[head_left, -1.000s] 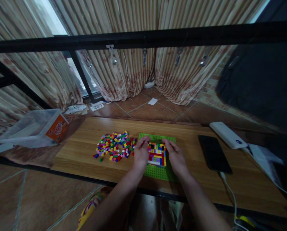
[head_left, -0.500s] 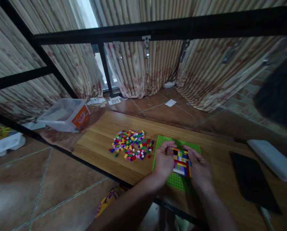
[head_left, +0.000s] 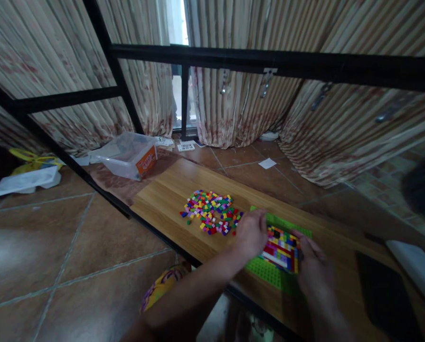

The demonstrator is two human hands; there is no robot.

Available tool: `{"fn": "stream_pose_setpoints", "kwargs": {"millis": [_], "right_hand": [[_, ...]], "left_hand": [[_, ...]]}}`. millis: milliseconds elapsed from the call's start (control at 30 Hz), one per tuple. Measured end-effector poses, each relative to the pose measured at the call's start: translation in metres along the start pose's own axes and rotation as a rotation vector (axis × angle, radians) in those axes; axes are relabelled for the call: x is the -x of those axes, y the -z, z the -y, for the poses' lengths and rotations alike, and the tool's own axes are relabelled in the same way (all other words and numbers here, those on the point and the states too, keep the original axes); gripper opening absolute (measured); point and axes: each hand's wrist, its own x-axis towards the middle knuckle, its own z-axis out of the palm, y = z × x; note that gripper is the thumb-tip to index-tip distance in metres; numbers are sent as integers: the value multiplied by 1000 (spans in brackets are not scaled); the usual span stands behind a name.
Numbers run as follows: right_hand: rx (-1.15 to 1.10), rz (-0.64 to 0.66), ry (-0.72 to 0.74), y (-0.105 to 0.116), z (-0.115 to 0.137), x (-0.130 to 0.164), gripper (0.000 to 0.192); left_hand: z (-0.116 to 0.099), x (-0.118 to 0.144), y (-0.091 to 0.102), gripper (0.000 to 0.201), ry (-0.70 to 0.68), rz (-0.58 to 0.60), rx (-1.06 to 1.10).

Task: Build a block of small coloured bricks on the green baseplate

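Observation:
Between my hands is a rectangular build of multicoloured toy bricks (head_left: 279,251), with rows of red, white, yellow, blue and purple. It lies over a green studded baseplate (head_left: 264,274); whether it touches the plate I cannot tell. My left hand (head_left: 250,233) is closed with curled fingers at the build's left edge. Along the right edge, my right hand (head_left: 312,261) grips it, thumb and fingers partly hidden and slightly blurred. Left of the plate a loose pile of small coloured bricks (head_left: 208,206) is spread on the wooden tabletop (head_left: 165,190).
A dark flat tablet-like object (head_left: 385,289) and a white long box (head_left: 413,268) lie at the right. Beyond the table's left end stands a clear plastic bin (head_left: 121,156) with an orange label. A black metal rail (head_left: 233,59) crosses in front of striped curtains (head_left: 240,104).
The camera view has turned left, so everything sits further right. Both hands stay at the brick build, which looks slightly more turned, and more of its surface shows.

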Motion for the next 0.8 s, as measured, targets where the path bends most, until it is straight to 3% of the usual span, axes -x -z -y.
{"fn": "stream_pose_setpoints", "kwargs": {"millis": [133, 233, 400, 800], "right_hand": [[70, -89, 31, 5, 6, 2, 45], [75, -108, 21, 4, 14, 4, 42], [221, -109, 83, 0, 22, 5, 43], [315, -105, 151, 3, 25, 6, 40]], "left_hand": [[16, -23, 57, 35, -14, -36, -374], [27, -34, 76, 38, -66, 45, -570], [32, -34, 68, 27, -229, 183, -670], [30, -37, 66, 26, -197, 205, -782]]}}
